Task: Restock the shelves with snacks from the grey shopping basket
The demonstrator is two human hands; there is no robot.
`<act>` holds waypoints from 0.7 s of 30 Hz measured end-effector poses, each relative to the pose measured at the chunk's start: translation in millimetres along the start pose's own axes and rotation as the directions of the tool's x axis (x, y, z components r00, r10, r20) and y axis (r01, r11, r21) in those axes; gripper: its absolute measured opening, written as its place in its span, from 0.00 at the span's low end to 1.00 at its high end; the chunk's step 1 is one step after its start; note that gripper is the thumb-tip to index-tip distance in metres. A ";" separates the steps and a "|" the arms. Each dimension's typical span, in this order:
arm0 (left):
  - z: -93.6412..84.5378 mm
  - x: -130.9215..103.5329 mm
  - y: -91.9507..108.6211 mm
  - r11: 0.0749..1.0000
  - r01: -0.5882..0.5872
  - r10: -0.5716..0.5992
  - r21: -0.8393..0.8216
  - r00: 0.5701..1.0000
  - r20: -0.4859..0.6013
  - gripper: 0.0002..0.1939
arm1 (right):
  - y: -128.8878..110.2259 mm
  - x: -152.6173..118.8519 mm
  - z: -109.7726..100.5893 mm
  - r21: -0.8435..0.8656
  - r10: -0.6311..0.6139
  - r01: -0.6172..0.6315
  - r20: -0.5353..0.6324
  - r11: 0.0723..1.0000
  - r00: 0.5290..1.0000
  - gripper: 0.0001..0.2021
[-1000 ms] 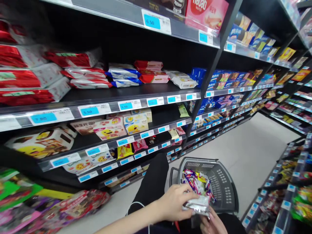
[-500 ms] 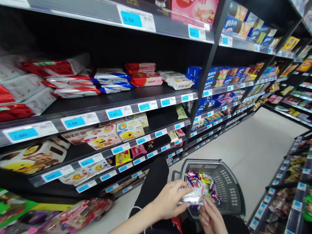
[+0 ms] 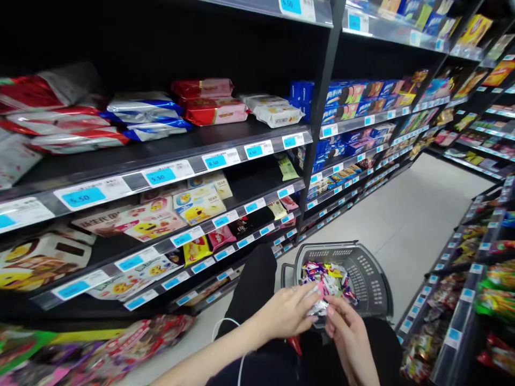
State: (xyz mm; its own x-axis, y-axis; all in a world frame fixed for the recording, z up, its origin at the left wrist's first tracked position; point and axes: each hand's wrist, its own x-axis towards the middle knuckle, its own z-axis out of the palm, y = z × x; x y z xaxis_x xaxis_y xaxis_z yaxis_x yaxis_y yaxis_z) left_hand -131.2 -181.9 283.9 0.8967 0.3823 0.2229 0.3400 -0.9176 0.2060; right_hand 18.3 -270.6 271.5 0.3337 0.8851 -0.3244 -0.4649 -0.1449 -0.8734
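My left hand (image 3: 286, 312) is closed around a small shiny silver packet (image 3: 318, 307) with a pink part near its upper edge. The fingers of my right hand (image 3: 348, 324) pinch the packet's right side. Fingers cover much of the wrapper, so its print cannot be read. Just beyond both hands stands a grey plastic shopping basket (image 3: 368, 279) between my legs. Inside it lies a heap of small colourful wrapped snacks (image 3: 328, 274), mostly purple, white and yellow.
Black shelves (image 3: 241, 134) with price tags run along the left, holding red and blue snack packs (image 3: 147, 110) and cartons (image 3: 199, 203). Blue biscuit boxes (image 3: 346, 96) sit farther along. Bagged snacks (image 3: 137, 343) lie low at left. Another rack (image 3: 462, 300) borders the pale aisle floor (image 3: 418, 198).
The silver packet has turned from lying level to a tilt, showing more pink, and my fingers now hide more of it. My view has swung right and down.
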 end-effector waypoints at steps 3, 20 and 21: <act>0.5 0.7 2.7 0.994 -0.017 0.021 0.111 0.999 -0.033 0.16 | 0.2 -0.8 0.2 -0.017 0.024 -0.025 -0.023 1.000 0.999 0.17; 5.0 9.4 -6.0 0.941 -0.050 0.052 0.335 0.999 0.005 0.10 | 27.2 10.3 17.0 0.304 0.174 -0.121 -0.155 0.945 0.972 0.17; 6.4 8.6 -8.5 0.940 -0.053 0.036 0.338 0.998 0.057 0.09 | 31.4 13.8 17.2 0.298 0.227 -0.185 -0.114 0.937 0.967 0.17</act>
State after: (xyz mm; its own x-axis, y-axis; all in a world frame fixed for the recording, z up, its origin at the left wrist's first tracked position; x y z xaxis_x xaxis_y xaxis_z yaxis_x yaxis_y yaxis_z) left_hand -124.6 -171.5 277.9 0.9230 0.3423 0.1759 0.3677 -0.9193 -0.1406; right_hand -5.8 -255.4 245.9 0.3108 0.7725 -0.5537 -0.7413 -0.1676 -0.6500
